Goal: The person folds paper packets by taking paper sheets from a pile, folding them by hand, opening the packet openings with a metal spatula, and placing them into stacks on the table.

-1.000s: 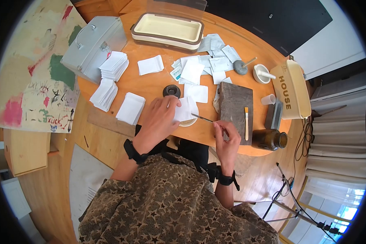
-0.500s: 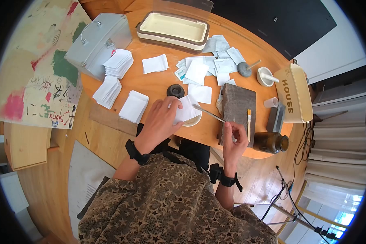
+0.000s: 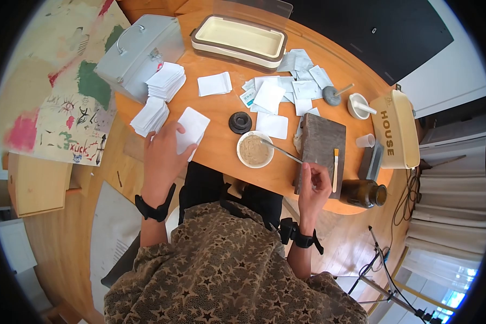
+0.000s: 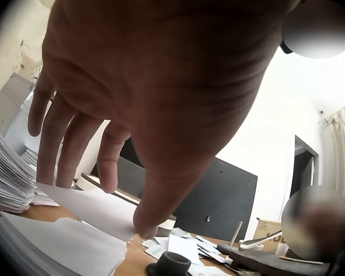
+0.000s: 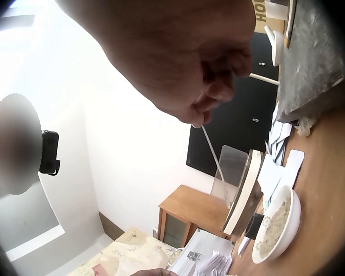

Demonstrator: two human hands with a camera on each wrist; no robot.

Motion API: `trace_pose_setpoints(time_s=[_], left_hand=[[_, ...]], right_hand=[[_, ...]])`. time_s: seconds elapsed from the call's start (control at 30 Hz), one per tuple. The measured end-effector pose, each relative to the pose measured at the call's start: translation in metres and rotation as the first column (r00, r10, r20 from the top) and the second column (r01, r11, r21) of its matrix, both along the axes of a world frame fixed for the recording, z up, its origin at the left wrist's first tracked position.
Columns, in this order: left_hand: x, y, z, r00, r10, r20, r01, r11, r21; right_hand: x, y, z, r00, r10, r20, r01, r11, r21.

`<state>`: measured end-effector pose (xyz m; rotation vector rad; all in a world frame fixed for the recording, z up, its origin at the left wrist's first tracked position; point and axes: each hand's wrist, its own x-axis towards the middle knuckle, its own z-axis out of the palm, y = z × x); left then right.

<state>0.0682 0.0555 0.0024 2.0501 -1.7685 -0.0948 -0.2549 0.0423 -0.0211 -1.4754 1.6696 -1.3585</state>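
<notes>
The left hand [image 3: 164, 159] is at the small stack of white paper packets near the table's front edge. Its thumb and fingers hold a white packet [image 4: 98, 210] by the edges, over other packets [image 4: 63, 244]. The right hand [image 3: 314, 189] pinches the end of a thin metal rod [image 3: 286, 153], whose far end reaches over the bowl's rim. In the white bowl [image 3: 255, 166] lies a beige, grainy substance. The right wrist view shows the same rod [image 5: 214, 152] hanging from the fingertips, with the bowl [image 5: 287, 230] lower down.
Behind the bowl sits a black ring-shaped object [image 3: 240, 122]. Packet stacks [image 3: 166, 82] stand by a silver case [image 3: 140, 56]. Flat packets [image 3: 270, 97] lie mid-table. Right of them are a dark board [image 3: 321, 146] with a brush, a mortar [image 3: 357, 106] and a brown jar [image 3: 362, 193].
The left hand has moved left from above the bowl to the packet stack, uncovering the bowl. The packet it held there is no longer over the bowl. The right hand still holds the rod.
</notes>
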Motion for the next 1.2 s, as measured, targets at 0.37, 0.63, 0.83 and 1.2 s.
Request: trace_pose_setpoints(time_s=[0.37, 0.63, 0.83, 1.2], left_hand=[[0.001, 0.006, -0.018, 0.998, 0.066, 0.005, -0.066, 0.991, 0.114], [0.001, 0.006, -0.024, 1.000, 0.023, -0.001, -0.023, 0.997, 0.069], [0.004, 0.006, -0.026, 1.000, -0.001, 0.014, 0.000, 1.000, 0.029], [0.004, 0.005, -0.026, 1.000, -0.008, -0.028, 0.009, 0.999, 0.039]], right_hand=[[0.000, -0.002, -0.006, 1.000, 0.028, -0.009, -0.027, 0.996, 0.085], [0.002, -0.004, -0.009, 0.996, 0.056, -0.063, -0.048, 0.992, 0.113], [0.003, -0.004, -0.011, 0.993, 0.064, -0.102, -0.049, 0.988, 0.149], [0.005, -0.005, -0.013, 0.987, 0.095, -0.132, -0.076, 0.986, 0.148]])
